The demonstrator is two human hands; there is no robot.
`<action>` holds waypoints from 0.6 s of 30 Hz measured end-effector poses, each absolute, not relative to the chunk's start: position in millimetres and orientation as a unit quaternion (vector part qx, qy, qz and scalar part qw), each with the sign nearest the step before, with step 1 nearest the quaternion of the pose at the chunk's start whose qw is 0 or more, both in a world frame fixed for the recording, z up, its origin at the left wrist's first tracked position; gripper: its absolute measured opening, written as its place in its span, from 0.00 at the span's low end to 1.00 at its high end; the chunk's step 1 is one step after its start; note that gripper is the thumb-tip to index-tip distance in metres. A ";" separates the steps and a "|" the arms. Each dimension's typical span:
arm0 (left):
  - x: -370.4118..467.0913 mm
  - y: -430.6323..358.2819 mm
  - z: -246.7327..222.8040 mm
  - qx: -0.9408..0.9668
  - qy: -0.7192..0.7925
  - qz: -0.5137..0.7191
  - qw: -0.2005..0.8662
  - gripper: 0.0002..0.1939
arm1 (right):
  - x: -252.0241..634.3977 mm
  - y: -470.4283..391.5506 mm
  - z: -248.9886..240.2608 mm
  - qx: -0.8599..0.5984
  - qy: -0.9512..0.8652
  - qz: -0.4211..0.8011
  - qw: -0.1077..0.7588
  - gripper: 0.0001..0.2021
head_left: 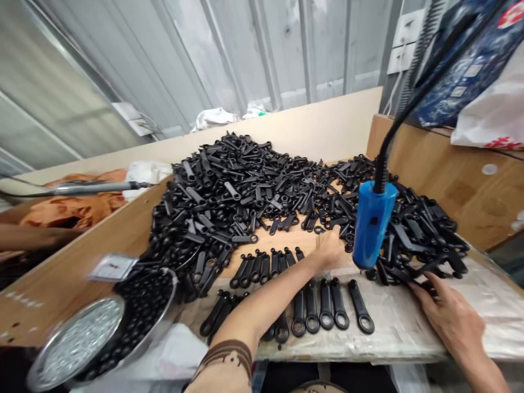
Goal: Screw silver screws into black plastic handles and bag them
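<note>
Long black levers with a ring at one end and a small knob at the other [360, 308] lie in two rows on the bench. My left hand [328, 250] reaches across these rows to the front of a large heap of the same levers [245, 185]. Its fingers are mostly hidden behind the hand, so what it touches is unclear. My right hand [452, 314] is at the front edge of the right-hand pile, thumb and fingers closed about a black lever [409, 279]. A blue cylindrical power screwdriver [373, 224] hangs upright between the hands on a coiled cord.
On the left, a metal bowl of black round knobs [174, 289] carries a smaller dish of shiny metal pieces [118, 311]. A wooden board [73, 262] borders that side, with orange cloth [77, 207] beyond. Bags [487, 103] sit at the right.
</note>
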State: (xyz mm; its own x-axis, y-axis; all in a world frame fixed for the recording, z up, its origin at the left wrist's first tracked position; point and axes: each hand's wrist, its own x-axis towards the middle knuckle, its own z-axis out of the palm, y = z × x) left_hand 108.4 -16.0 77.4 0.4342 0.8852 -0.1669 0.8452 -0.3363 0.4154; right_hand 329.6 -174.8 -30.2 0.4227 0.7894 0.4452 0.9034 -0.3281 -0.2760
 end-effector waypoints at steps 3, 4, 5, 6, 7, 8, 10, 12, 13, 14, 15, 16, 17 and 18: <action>89.5 -5.2 84.9 0.806 0.528 0.099 0.248 0.19 | 329.1 -173.3 -30.3 -0.805 -0.522 -0.111 0.261 0.28; 80.7 -2.5 88.1 0.805 0.520 0.109 0.262 0.18 | 328.2 -173.3 -29.5 -0.805 -0.519 -0.106 0.266 0.28; 71.1 -0.3 91.7 0.805 0.511 0.113 0.281 0.17 | 327.3 -173.5 -28.5 -0.806 -0.516 -0.098 0.275 0.27; 61.0 1.1 95.4 0.803 0.501 0.112 0.302 0.17 | 326.6 -173.8 -27.6 -0.805 -0.510 -0.090 0.288 0.26; 50.9 1.9 99.2 0.800 0.495 0.108 0.323 0.16 | 326.3 -174.1 -26.9 -0.805 -0.503 -0.083 0.304 0.26; 41.1 1.8 103.0 0.795 0.489 0.104 0.342 0.15 | 326.2 -174.4 -26.4 -0.803 -0.495 -0.077 0.322 0.25; 23.8 -0.7 110.0 0.787 0.484 0.098 0.369 0.14 | 326.3 -175.5 -25.9 -0.802 -0.473 -0.062 0.360 0.25; 11.0 -5.3 114.6 0.782 0.484 0.096 0.381 0.14 | 325.6 -177.9 -24.9 -0.802 -0.443 -0.048 0.397 0.26; 6.6 -7.7 115.6 0.781 0.485 0.095 0.382 0.14 | 324.8 -180.0 -23.5 -0.800 -0.428 -0.044 0.417 0.26; 3.4 -9.6 115.7 0.779 0.489 0.093 0.381 0.14 | 324.1 -182.9 -21.2 -0.795 -0.417 -0.042 0.437 0.26; 1.2 -11.0 114.8 0.778 0.494 0.090 0.377 0.14 | 323.6 -186.5 -17.7 -0.789 -0.411 -0.041 0.455 0.26; 0.1 -11.7 112.9 0.777 0.500 0.086 0.372 0.14 | 323.7 -190.6 -12.8 -0.781 -0.411 -0.038 0.469 0.25; -0.1 -11.8 110.2 0.776 0.509 0.082 0.364 0.14 | 324.6 -194.6 -6.6 -0.775 -0.410 -0.037 0.480 0.24; 0.6 -11.6 106.8 0.775 0.518 0.078 0.353 0.15 | 326.3 -197.9 0.8 -0.772 -0.407 -0.035 0.487 0.24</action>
